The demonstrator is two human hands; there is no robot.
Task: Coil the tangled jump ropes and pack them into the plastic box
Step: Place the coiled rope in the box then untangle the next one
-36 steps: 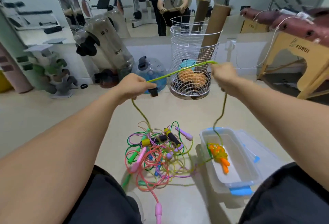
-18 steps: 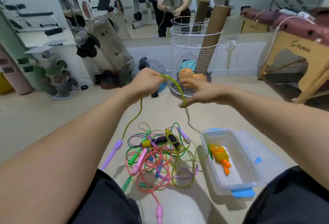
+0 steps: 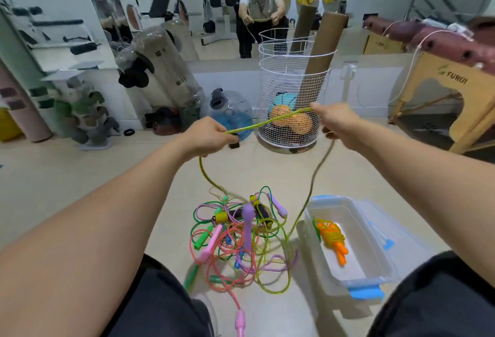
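On the far right, a wooden table (image 3: 439, 87) reads "FURUI". Left hand (image 3: 207, 135) and right hand (image 3: 333, 119) each grip the yellow-green rope (image 3: 267, 122), stretched between them above the tangled ropes (image 3: 241, 237); plastic box (image 3: 375, 277) near right.

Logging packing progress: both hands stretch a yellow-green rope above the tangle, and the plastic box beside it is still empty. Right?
Not quite. The head view shows the plastic box already holds one coiled orange-handled rope. The left hand and right hand do stretch the yellow-green rope.
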